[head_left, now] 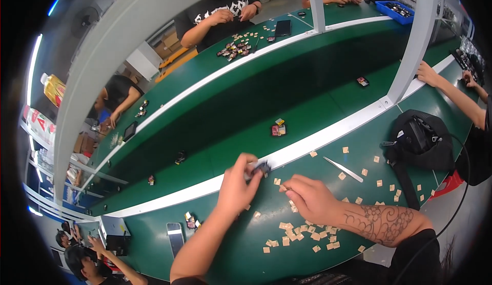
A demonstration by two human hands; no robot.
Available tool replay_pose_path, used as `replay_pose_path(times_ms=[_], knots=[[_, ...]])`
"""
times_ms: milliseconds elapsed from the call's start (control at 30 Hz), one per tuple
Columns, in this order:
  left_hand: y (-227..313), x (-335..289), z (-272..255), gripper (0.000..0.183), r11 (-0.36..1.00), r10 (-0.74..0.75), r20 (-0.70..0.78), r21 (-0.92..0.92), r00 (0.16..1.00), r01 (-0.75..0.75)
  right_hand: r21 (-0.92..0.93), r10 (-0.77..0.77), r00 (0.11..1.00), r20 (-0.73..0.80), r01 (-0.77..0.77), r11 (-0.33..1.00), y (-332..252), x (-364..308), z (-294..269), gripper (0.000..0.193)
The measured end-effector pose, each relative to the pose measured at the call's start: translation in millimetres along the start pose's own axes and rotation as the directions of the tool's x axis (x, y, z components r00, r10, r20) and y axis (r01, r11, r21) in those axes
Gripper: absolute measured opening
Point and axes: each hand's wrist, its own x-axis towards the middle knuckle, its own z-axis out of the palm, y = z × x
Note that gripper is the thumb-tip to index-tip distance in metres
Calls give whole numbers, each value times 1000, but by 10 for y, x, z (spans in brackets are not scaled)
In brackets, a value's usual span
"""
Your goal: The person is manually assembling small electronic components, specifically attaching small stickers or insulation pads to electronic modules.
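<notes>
In front of me, over the near side of the green bench point(220, 264), my left hand point(239, 185) is closed on a small dark part point(261, 169), blurred by motion. My right hand point(311, 198), close beside it, pinches a small tan square piece point(283, 188) between thumb and fingertips. Many similar tan squares point(307, 232) lie scattered on the bench below and around my right hand. Silver tweezers point(344, 170) rest beyond my right wrist. A small cluster of dark parts point(191, 220) sits left of my left forearm, next to a phone point(175, 240).
A black bag point(424, 141) lies at the right, with a cable running past it. Beyond a white rail point(328, 136), a lower green belt point(225, 157) carries several small assemblies point(278, 129). A grey post point(410, 54) rises at right. Other people work across and beside me.
</notes>
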Motion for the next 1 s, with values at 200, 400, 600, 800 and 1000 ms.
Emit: replay_pose_path(times_ms=[200, 400, 600, 800, 1000], knots=[[-371, 956, 218, 26, 998, 37, -57, 51, 998, -35, -182, -235, 972, 18, 234, 955, 151, -23, -21, 13], [-93, 1026, 466, 48, 896, 170, -41, 422, 985, -138, -205, -306, 952, 23, 304, 930, 146, 17, -40, 20], [-35, 1118, 583, 66, 894, 249, 122, 352, 961, -276, -113, -266, 963, -38, 261, 959, 110, 36, -58, 27], [-46, 1309, 598, 69, 906, 319, 132, 249, 939, -343, -145, -279, 960, 9, 277, 950, 126, 59, -44, 34], [214, 935, 499, 81, 920, 328, 58, 205, 943, -333, -203, -259, 964, 64, 267, 942, 106, 65, -80, 38]])
